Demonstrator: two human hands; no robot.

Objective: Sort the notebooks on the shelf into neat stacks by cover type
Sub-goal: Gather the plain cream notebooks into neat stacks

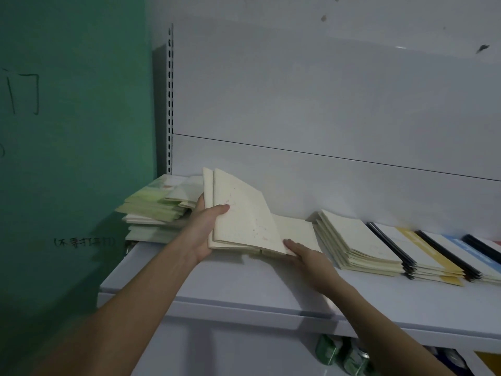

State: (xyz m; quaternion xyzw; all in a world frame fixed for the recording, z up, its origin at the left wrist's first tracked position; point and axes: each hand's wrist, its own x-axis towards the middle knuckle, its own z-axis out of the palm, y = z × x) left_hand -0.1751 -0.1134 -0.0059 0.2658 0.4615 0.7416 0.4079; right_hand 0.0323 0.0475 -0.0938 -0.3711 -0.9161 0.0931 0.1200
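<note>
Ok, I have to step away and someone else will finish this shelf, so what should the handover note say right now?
Left hand: grips a tilted bundle of cream notebooks mid-shelf, thumb on the front cover.
Right hand: fingers flat on the cream notebooks lying below.
Done: cream stack, yellow-banded stack and blue-banded stack sit in a row to the right.
Left: set the held bundle down squared; the green-cover pile at the far left is still untidy.

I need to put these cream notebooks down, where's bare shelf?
Bare shelf runs along the front edge, before the left hand and right hand. The back is crowded: green stack left, cream stack right.
</note>
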